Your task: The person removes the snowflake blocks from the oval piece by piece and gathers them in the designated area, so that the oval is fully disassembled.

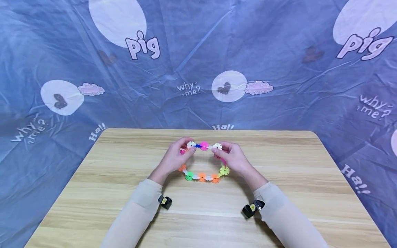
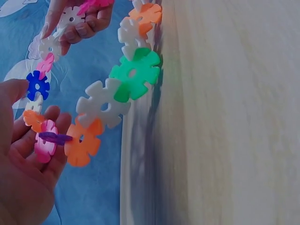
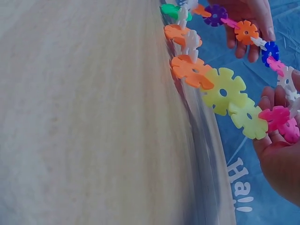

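A loop of slotted plastic flower discs (image 1: 202, 177), joined edge to edge, hangs between both hands above the tabletop. My left hand (image 1: 176, 155) pinches its far left part, the thumb near a blue disc (image 2: 38, 86), while orange and pink discs (image 2: 46, 140) lie over the fingers. On the far right, my right hand (image 1: 234, 157) pinches a white disc (image 1: 217, 146), with pink discs (image 3: 280, 118) against its fingers. The near side sags lower, showing a green disc (image 2: 136, 75), orange ones and yellow discs (image 3: 223, 91). Hands hide some joints.
Underneath is a light wood-grain table (image 1: 198, 220), its far edge behind the hands. A blue printed cloth (image 1: 192, 110) hangs behind and along both sides. Black wrist cameras (image 1: 165, 202) are strapped below each hand.
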A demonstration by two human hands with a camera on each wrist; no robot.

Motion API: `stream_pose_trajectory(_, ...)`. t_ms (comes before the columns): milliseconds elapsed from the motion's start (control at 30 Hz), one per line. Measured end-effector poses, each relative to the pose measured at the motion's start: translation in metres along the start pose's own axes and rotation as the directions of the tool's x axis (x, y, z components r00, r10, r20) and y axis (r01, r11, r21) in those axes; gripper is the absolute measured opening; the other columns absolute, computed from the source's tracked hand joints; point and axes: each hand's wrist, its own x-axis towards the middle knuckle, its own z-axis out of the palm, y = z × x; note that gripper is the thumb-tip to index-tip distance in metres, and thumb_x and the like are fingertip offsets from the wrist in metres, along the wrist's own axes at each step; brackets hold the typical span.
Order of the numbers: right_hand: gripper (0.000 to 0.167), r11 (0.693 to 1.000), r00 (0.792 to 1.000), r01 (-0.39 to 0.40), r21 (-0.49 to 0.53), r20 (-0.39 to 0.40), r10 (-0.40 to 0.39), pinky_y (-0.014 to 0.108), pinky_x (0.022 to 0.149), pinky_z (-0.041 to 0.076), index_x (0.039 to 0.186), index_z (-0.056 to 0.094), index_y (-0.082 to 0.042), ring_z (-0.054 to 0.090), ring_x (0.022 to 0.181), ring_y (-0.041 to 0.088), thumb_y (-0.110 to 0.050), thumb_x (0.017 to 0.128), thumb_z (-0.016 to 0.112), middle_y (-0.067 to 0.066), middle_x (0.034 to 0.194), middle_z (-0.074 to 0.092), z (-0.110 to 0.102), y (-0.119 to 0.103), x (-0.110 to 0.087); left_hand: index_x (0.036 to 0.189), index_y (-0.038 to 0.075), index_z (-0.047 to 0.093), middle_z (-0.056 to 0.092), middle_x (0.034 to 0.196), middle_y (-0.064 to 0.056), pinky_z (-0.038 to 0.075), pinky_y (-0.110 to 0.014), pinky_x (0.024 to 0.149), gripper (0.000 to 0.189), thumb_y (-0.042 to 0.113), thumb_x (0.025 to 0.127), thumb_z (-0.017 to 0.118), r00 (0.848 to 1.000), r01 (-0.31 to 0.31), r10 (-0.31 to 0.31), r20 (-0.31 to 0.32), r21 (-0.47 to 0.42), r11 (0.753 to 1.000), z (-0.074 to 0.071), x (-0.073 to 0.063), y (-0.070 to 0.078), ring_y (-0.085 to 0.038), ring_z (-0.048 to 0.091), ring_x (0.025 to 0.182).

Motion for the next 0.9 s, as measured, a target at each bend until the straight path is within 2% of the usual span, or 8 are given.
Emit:
stream_pose_trajectory(167,0.027,0.999,0.999,0.032,-0.015,0.005,-0.032,0.025,0.049,0.047,0.119,0.074,-0.003,0.056,0.057,0.016,-0.025,0.104,0.074,0.027,0.101,0.074,0.0,0.0,-0.003,0.143,0.005,0.065,0.071,0.138,-0.016,0.057,-0.054,0.102,0.045,0.025,0.103,0.072,0.999,-0.022,0.022,0.034,0.004,1.0,0.0,-0.001,0.006,-0.033,0.067,0.118)
stream_pose_trajectory(333,0.026,0.997,0.997,0.07,-0.044,0.01,-0.07,0.025,0.049,0.048,0.12,0.073,-0.002,0.059,0.06,0.025,-0.021,0.104,0.074,0.028,0.1,0.074,0.0,-0.003,-0.007,0.135,0.005,0.07,0.073,0.136,-0.013,0.053,-0.055,0.112,0.037,0.024,0.103,0.073,0.997,-0.069,0.069,0.041,-0.012,0.998,0.001,-0.001,0.01,-0.033,0.066,0.13)
stream_pose_trajectory(467,0.031,0.993,0.996,0.093,-0.067,0.014,-0.092,0.027,0.055,0.053,0.127,0.071,0.0,0.069,0.077,0.037,-0.021,0.104,0.074,0.026,0.104,0.076,0.001,-0.005,-0.01,0.126,0.009,0.074,0.076,0.127,-0.008,0.05,-0.053,0.116,0.028,0.023,0.102,0.076,0.992,-0.111,0.112,0.055,-0.019,0.994,0.002,0.0,0.013,-0.029,0.068,0.129)
stream_pose_trajectory(567,0.034,0.992,0.995,0.103,-0.072,0.019,-0.102,0.027,0.058,0.054,0.13,0.07,-0.001,0.069,0.086,0.042,-0.021,0.103,0.074,0.022,0.104,0.077,0.001,-0.006,-0.012,0.122,0.01,0.076,0.076,0.123,-0.006,0.052,-0.052,0.115,0.024,0.021,0.101,0.078,0.989,-0.133,0.135,0.063,-0.028,0.991,0.001,0.0,0.016,-0.027,0.069,0.125)
stream_pose_trajectory(733,0.037,0.99,0.993,0.118,-0.072,0.031,-0.116,0.026,0.053,0.051,0.134,0.069,-0.002,0.064,0.076,0.041,-0.022,0.103,0.075,0.016,0.099,0.076,0.001,-0.006,-0.014,0.121,0.011,0.076,0.076,0.122,-0.005,0.052,-0.052,0.115,0.023,0.02,0.1,0.078,0.987,-0.143,0.144,0.072,-0.015,0.99,0.001,-0.001,0.02,-0.026,0.069,0.125)
stream_pose_trajectory(900,0.038,0.988,0.99,0.137,-0.071,0.034,-0.135,0.026,0.054,0.051,0.135,0.068,-0.002,0.064,0.075,0.039,-0.021,0.102,0.075,0.016,0.099,0.076,0.001,-0.006,-0.016,0.121,0.011,0.077,0.077,0.122,-0.004,0.054,-0.051,0.113,0.024,0.022,0.1,0.079,0.983,-0.168,0.167,0.082,0.01,0.986,0.0,-0.003,0.025,-0.025,0.07,0.123)
